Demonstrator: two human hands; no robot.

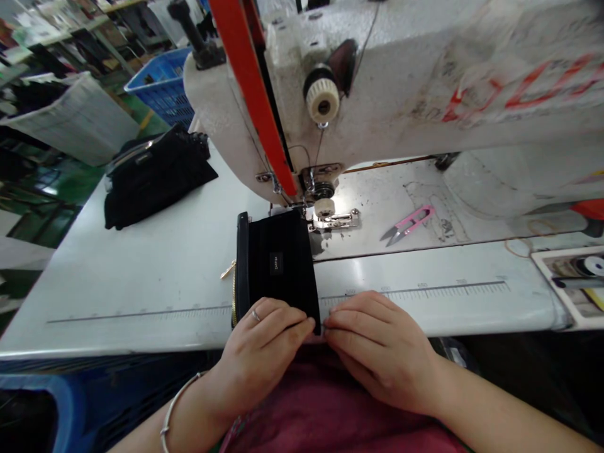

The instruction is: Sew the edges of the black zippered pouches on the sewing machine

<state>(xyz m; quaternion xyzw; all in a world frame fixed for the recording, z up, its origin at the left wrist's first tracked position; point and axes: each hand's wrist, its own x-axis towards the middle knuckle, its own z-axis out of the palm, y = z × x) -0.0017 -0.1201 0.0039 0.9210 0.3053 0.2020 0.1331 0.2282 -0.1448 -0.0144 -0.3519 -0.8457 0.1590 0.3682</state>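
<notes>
A black zippered pouch [283, 270] with a small label lies flat on the table, its far edge at the needle area of the sewing machine [278, 126]. The gold zipper with its pull [228, 270] runs along the pouch's left side. My left hand [268, 343] grips the pouch's near right corner between thumb and fingers. Just right of that corner, my right hand [375, 343] is closed in a pinch, its fingertips beside the pouch's edge. What those fingertips hold, if anything, is too small to make out.
Pink thread snips [409, 225] lie on the machine bed to the right. A stack of black pieces [155, 173] rests at the table's left. A printed ruler [419, 290] runs along the front. Blue baskets [163, 78] stand behind and below the table.
</notes>
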